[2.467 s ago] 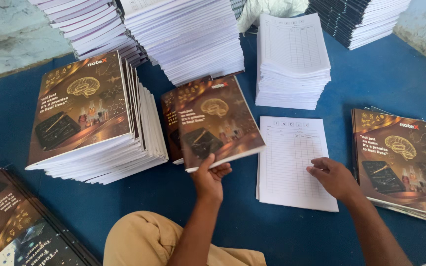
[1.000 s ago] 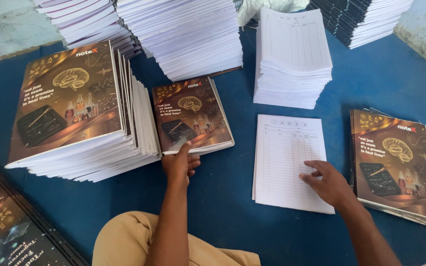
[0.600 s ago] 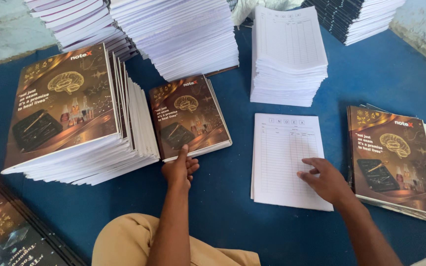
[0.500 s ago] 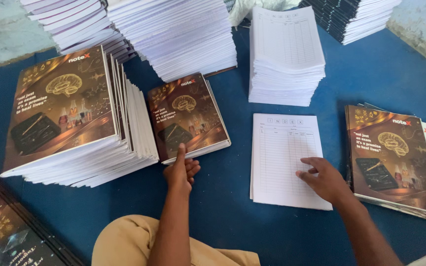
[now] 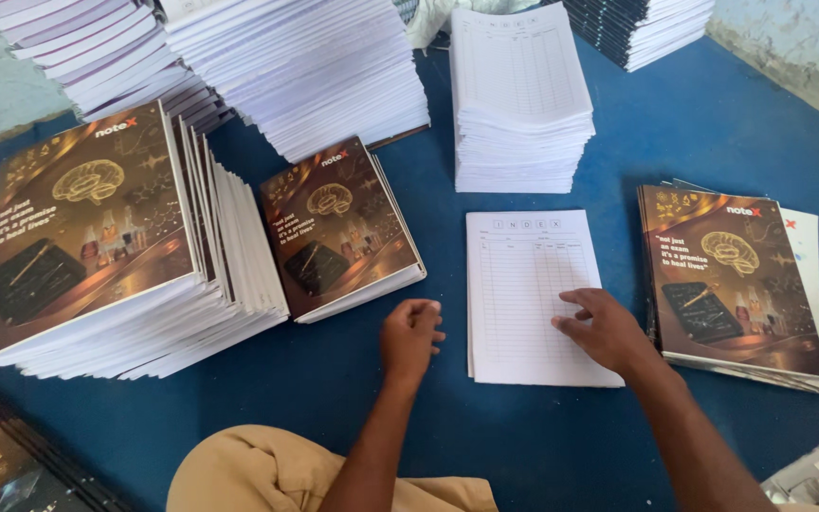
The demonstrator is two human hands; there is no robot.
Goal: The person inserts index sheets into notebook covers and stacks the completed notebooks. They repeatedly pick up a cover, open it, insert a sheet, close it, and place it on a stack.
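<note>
Left hand [image 5: 411, 334] loosely curled, holding nothing, hovering just near of the brown notebook [image 5: 341, 228] on the blue tabletop [image 5: 713, 123]; long axis running near-to-far, slightly tilted. Right hand [image 5: 609, 332] flat on the index sheet [image 5: 523, 275], fingers spread.

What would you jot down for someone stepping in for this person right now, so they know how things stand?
Left hand: loosely curled, holding nothing, over the blue table just below the single brown-covered notebook.
Right hand: fingers flat on the ruled white sheet, pressing its lower right part.
Around them: a tall fanned pile of covered notebooks on the left, a smaller pile on the right, a stack of ruled sheets behind the loose sheet.
Done: one notebook lies alone, set down and released.
Left: the sheet is flat on the table, not yet lifted.
</note>
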